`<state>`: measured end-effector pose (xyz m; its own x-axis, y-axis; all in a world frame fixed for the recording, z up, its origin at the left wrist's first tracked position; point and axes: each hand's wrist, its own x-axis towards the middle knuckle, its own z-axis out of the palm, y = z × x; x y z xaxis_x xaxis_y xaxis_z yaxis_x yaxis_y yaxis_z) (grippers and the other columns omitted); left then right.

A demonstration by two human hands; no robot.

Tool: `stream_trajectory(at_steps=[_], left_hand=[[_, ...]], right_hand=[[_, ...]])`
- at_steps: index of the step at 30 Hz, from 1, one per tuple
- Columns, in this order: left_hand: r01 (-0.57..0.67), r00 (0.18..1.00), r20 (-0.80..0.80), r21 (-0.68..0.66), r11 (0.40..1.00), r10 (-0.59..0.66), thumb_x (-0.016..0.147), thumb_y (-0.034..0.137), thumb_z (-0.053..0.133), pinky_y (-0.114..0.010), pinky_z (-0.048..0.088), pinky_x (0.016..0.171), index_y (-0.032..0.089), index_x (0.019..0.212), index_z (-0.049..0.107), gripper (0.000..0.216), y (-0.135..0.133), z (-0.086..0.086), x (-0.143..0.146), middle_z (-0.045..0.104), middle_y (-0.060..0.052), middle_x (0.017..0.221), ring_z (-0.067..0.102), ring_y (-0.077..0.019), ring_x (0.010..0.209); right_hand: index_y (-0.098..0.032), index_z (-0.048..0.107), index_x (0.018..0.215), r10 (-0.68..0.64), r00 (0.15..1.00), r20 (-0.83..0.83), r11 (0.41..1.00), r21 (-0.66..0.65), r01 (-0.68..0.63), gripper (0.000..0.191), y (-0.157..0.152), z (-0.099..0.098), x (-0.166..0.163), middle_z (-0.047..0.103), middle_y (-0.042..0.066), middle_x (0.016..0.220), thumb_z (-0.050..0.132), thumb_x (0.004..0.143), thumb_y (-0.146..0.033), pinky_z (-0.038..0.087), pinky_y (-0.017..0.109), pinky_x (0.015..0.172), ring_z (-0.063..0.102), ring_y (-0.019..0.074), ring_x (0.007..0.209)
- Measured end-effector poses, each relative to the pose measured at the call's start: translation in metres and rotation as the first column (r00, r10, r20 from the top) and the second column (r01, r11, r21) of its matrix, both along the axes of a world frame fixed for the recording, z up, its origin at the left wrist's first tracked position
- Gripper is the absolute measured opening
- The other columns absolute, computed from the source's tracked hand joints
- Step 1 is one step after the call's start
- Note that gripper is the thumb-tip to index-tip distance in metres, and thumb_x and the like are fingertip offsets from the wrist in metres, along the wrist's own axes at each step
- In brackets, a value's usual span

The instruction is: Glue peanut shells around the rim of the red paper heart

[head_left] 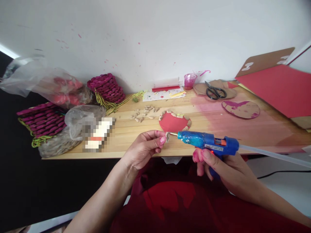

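Note:
My left hand pinches a peanut shell between thumb and fingertips. In my right hand is a blue hot glue gun, gripped by its handle, with a clear glue stick coming out of its back. The metal nozzle meets the shell, or nearly so; I cannot tell if they touch. Just behind lies a red heart-shaped piece, its rim partly lined with shells. Several loose peanut shells are scattered on the wooden table to its left.
Purple woven pieces and plastic bags crowd the left. At the back stand a pink-stained cup and black scissors on cardboard. A cardboard heart and red sheets lie right. A black cable runs off right.

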<state>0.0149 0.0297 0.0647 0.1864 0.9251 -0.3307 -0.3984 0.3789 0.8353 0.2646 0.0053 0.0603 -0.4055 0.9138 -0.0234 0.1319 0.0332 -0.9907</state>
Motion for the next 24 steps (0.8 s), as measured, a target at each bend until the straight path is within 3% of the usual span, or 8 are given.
stream_trajectory(at_steps=[5, 15, 24], left_hand=[[-0.004, 1.0, 0.007, 0.014, 1.0, 0.004, 0.064, 0.025, 0.092, -0.017, 0.039, 0.054, 0.012, 0.079, 0.074, 0.027, 0.0019, -0.0017, -0.0002, 0.06, 0.0, 0.067, 0.049, -0.0057, 0.059], [-0.025, 0.98, 0.198, -0.048, 0.999, 0.034, 0.065, 0.02, 0.09, -0.015, 0.039, 0.052, 0.012, 0.078, 0.069, 0.026, 0.0047, -0.002, 0.0021, 0.053, 0.001, 0.069, 0.046, -0.0058, 0.06], [-0.048, 0.98, 0.193, -0.051, 0.998, 0.057, 0.064, 0.018, 0.091, -0.015, 0.04, 0.053, 0.012, 0.08, 0.071, 0.026, 0.0049, -0.0027, 0.0075, 0.055, 0.002, 0.067, 0.048, -0.0055, 0.059]], right_hand=[[-0.021, 0.064, 0.083, 0.004, 1.0, 0.011, 1.0, 0.004, -0.004, 0.037, 0.0006, 0.002, -0.0006, 0.067, 0.002, 0.064, 0.051, 0.099, -0.052, 0.043, 0.025, 0.046, 0.056, 0.0121, 0.05], [-0.02, 0.065, 0.072, 0.064, 0.994, 0.089, 0.997, 0.028, -0.067, 0.046, -0.0031, -0.0011, 0.0027, 0.065, 0.005, 0.068, 0.048, 0.101, -0.051, 0.042, 0.027, 0.049, 0.055, 0.0123, 0.054], [-0.023, 0.066, 0.076, 0.058, 0.992, 0.11, 0.991, 0.115, -0.071, 0.04, -0.0035, -0.0021, 0.0029, 0.067, 0.004, 0.076, 0.046, 0.103, -0.046, 0.044, 0.027, 0.052, 0.057, 0.0135, 0.062]])
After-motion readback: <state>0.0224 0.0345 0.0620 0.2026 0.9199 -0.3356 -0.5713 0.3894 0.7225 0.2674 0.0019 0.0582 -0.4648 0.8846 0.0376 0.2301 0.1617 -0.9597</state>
